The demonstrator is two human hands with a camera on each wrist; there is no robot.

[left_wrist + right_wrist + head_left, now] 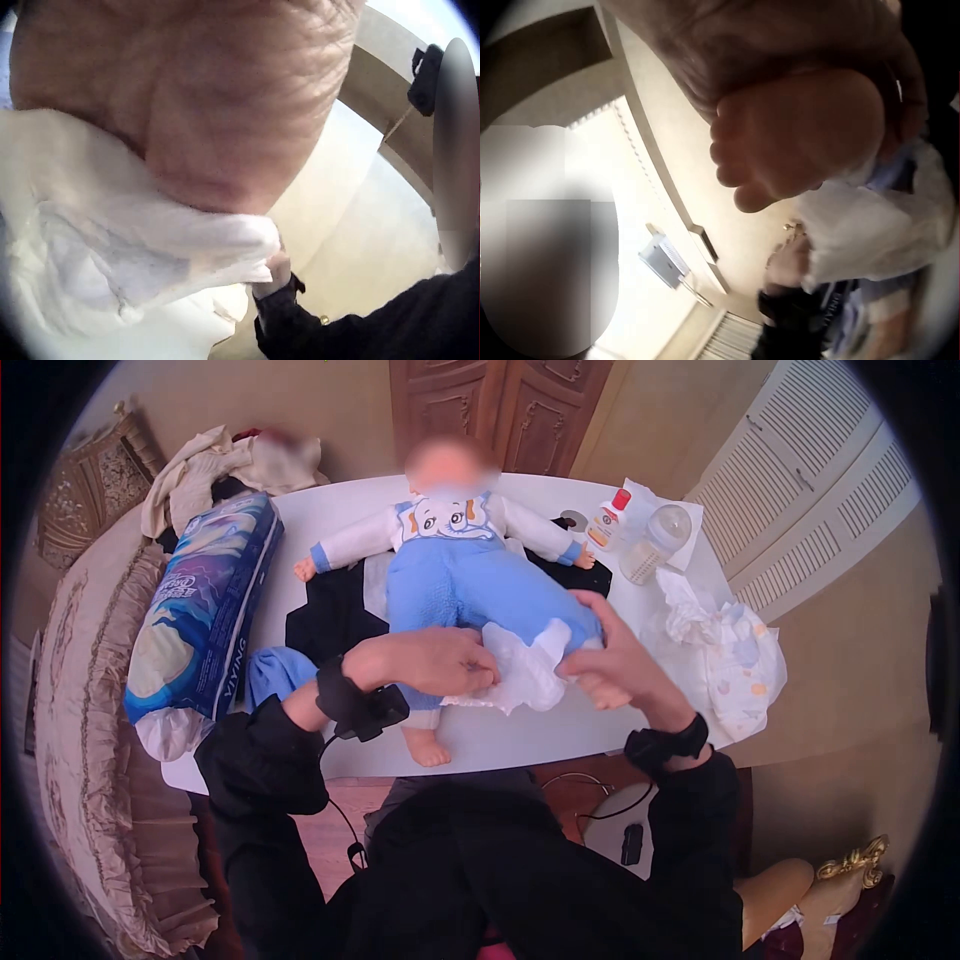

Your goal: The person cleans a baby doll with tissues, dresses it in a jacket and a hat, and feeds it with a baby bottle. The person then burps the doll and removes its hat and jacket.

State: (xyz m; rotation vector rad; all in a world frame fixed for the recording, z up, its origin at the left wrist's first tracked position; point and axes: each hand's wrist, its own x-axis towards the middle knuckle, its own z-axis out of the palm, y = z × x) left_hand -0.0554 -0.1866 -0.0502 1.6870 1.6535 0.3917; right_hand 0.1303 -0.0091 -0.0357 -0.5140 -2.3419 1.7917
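Observation:
A baby doll (440, 570) in blue trousers lies on its back on the white table (480, 745). My right hand (625, 665) grips the doll's lower leg by the ankle; in the right wrist view the doll's foot (795, 127) shows its sole and toes under the palm. My left hand (430, 660) pinches the edge of a white wipe or cloth (525, 670), which hangs beside the raised leg. The left wrist view shows the white material (135, 240) under my left hand (187, 97). The doll's other foot (427, 748) rests near the front edge.
At the left lies a blue diaper pack (205, 600), with a blue cloth (280, 672) beside it. Black cloth (335, 610) is under the doll. A red-capped bottle (607, 520), a feeding bottle (655, 545) and an opened diaper (740, 670) are at the right.

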